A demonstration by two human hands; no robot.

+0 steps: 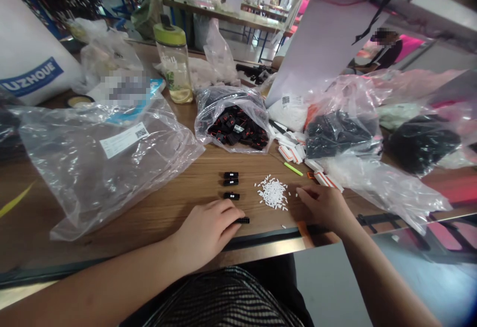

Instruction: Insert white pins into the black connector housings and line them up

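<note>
My left hand [211, 227] rests at the table's front edge, its fingers closed on a black connector housing [244, 220] whose right end shows. Just beyond it lie three more black connectors, one nearest my fingers [231, 196] and two close together farther back [231, 182], each with white dots on it. To the right is a loose pile of small white plugs [274, 193]. My right hand [322, 205] is beside that pile, thumb and fingers bent together. A tiny white piece shows near its fingertips; whether it is gripped I cannot tell.
An open plastic bag of black connectors [238, 128] stands behind. A large clear bag [112, 168] covers the left side, with a green-lidded bottle [173, 61] beyond. A lime-green stick [293, 169], white-orange pieces [290, 153] and bagged black parts [343, 133] lie right.
</note>
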